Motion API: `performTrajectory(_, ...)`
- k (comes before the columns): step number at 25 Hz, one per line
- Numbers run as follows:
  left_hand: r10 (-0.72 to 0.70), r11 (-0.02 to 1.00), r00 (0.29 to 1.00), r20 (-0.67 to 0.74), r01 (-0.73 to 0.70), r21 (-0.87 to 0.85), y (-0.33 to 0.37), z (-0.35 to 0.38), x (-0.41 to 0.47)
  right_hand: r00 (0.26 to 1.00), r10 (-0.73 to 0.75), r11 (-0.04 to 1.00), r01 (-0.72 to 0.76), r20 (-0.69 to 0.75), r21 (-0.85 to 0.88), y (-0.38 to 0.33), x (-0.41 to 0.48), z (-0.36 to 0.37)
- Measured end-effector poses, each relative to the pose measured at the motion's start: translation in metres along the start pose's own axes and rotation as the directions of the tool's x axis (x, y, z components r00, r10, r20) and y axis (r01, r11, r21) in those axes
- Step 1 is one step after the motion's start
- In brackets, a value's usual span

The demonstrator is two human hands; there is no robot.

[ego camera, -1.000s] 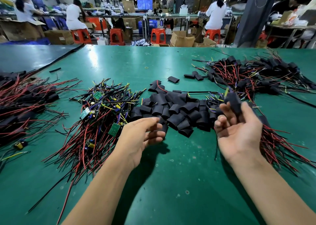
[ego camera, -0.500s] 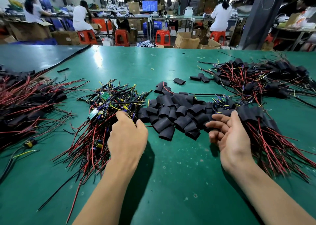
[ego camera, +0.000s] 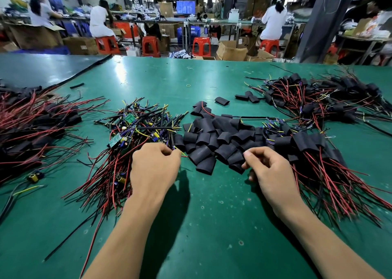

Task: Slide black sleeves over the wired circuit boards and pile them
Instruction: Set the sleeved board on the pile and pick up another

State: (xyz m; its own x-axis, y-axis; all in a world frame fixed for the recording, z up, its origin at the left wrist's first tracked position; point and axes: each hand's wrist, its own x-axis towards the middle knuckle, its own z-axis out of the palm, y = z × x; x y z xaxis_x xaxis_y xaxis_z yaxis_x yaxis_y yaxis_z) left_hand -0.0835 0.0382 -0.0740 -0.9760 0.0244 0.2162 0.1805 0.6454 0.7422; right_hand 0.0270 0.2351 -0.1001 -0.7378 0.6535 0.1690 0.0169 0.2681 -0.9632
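Note:
A tangle of bare wired circuit boards with red and black leads lies left of centre on the green table. My left hand rests on its right edge, fingertips pinched on thin wires from that tangle. Loose black sleeves are heaped in the middle. My right hand sits at the heap's near right corner, with thumb and fingers closing on a black sleeve that still lies on the table. Sleeved boards are piled just right of that hand.
More sleeved, wired boards lie in a far-right pile and a left pile. A few stray sleeves lie beyond the heap. A loose capacitor sits at the left. Seated workers and red stools are behind the table.
My right hand let go of a sleeved board on the right pile and moved left to the sleeve heap. My left hand moved forward onto the bare boards and pinched wires.

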Motion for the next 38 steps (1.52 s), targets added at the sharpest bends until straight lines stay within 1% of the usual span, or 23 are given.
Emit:
performTrajectory(2, -0.008, 0.979, 0.995, 0.103, 0.029, -0.204, 0.009, 0.006, -0.005, 0.998, -0.065, 0.989, 0.066, 0.011, -0.129, 0.000, -0.002, -0.001)
performTrajectory(3, -0.038, 0.921, 0.981, 0.190, 0.108, -0.374, 0.014, 0.009, -0.008, 0.996, -0.087, 0.982, 0.090, 0.025, -0.167, -0.001, -0.003, -0.002)
performTrajectory(4, -0.063, 0.808, 0.952, 0.298, 0.224, -0.545, 0.018, 0.009, -0.010, 0.993, -0.104, 0.976, 0.111, 0.047, -0.187, -0.002, -0.004, -0.002)
performTrajectory(5, -0.069, 0.655, 0.909, 0.410, 0.351, -0.669, 0.022, 0.008, -0.011, 0.990, -0.117, 0.973, 0.130, 0.075, -0.192, -0.003, -0.005, -0.002)
performTrajectory(7, -0.025, 0.374, 0.814, 0.581, 0.546, -0.749, 0.028, 0.003, -0.010, 0.982, -0.143, 0.969, 0.165, 0.126, -0.182, -0.005, -0.006, -0.001)
performTrajectory(9, 0.031, 0.176, 0.752, 0.658, 0.644, -0.744, 0.031, 0.001, -0.010, 0.974, -0.166, 0.964, 0.194, 0.155, -0.184, -0.004, -0.007, 0.000)
performTrajectory(11, 0.045, 0.041, 0.750, 0.660, 0.659, -0.751, 0.032, 0.001, -0.010, 0.971, -0.163, 0.961, 0.196, 0.174, -0.197, -0.002, -0.008, 0.002)
performTrajectory(12, 0.028, 0.020, 0.767, 0.641, 0.640, -0.768, 0.032, 0.001, -0.009, 0.970, -0.166, 0.956, 0.201, 0.175, -0.212, -0.001, -0.008, 0.002)
performTrajectory(13, 0.003, 0.043, 0.794, 0.608, 0.608, -0.793, 0.032, 0.002, -0.008, 0.968, -0.182, 0.946, 0.220, 0.170, -0.237, 0.001, -0.007, 0.002)
performTrajectory(14, -0.018, 0.107, 0.825, 0.565, 0.563, -0.820, 0.031, 0.002, -0.007, 0.964, -0.208, 0.928, 0.247, 0.163, -0.278, 0.003, -0.005, 0.001)
performTrajectory(16, -0.018, 0.301, 0.895, 0.446, 0.430, -0.851, 0.028, 0.003, -0.006, 0.957, -0.243, 0.865, 0.287, 0.158, -0.411, 0.007, -0.001, -0.002)
performTrajectory(18, -0.017, 0.508, 0.951, 0.309, 0.274, -0.817, 0.023, 0.006, -0.007, 0.956, -0.234, 0.790, 0.292, 0.175, -0.539, 0.012, 0.003, -0.004)
performTrajectory(19, -0.025, 0.589, 0.965, 0.261, 0.225, -0.776, 0.021, 0.008, -0.007, 0.956, -0.226, 0.761, 0.293, 0.187, -0.579, 0.014, 0.003, -0.005)
performTrajectory(20, -0.040, 0.643, 0.970, 0.240, 0.209, -0.737, 0.020, 0.010, -0.008, 0.956, -0.216, 0.740, 0.293, 0.198, -0.605, 0.015, 0.003, -0.006)
performTrajectory(21, -0.057, 0.666, 0.969, 0.241, 0.217, -0.714, 0.020, 0.011, -0.008, 0.956, -0.207, 0.728, 0.293, 0.207, -0.620, 0.016, 0.003, -0.006)
performTrajectory(24, -0.094, 0.646, 0.962, 0.258, 0.256, -0.719, 0.018, 0.015, -0.008, 0.947, -0.237, 0.714, 0.321, 0.217, -0.623, 0.012, 0.001, -0.005)
performTrajectory(26, -0.084, 0.583, 0.963, 0.257, 0.256, -0.771, 0.019, 0.014, -0.009, 0.901, -0.342, 0.678, 0.433, 0.266, -0.594, 0.007, -0.004, -0.003)
performTrajectory(28, -0.076, 0.440, 0.956, 0.284, 0.288, -0.850, 0.022, 0.011, -0.007, 0.822, -0.416, 0.596, 0.570, 0.390, -0.565, 0.002, -0.012, 0.005)
performTrajectory(30, -0.088, 0.293, 0.936, 0.342, 0.352, -0.889, 0.025, 0.007, -0.005, 0.762, -0.366, 0.527, 0.643, 0.534, -0.556, 0.004, -0.019, 0.014)
performTrajectory(31, -0.093, 0.254, 0.927, 0.362, 0.374, -0.892, 0.026, 0.006, -0.004, 0.750, -0.317, 0.523, 0.649, 0.580, -0.553, 0.006, -0.021, 0.017)
performTrajectory(33, -0.081, 0.241, 0.929, 0.362, 0.370, -0.897, 0.025, 0.005, -0.003, 0.740, -0.233, 0.537, 0.639, 0.631, -0.551, 0.009, -0.021, 0.019)
performTrajectory(35, -0.054, 0.259, 0.946, 0.319, 0.322, -0.911, 0.024, 0.005, -0.004, 0.723, -0.177, 0.517, 0.645, 0.668, -0.562, 0.010, -0.021, 0.020)
performTrajectory(38, -0.033, 0.277, 0.966, 0.257, 0.256, -0.926, 0.023, 0.004, -0.003, 0.720, -0.177, 0.463, 0.662, 0.671, -0.589, 0.006, -0.021, 0.018)
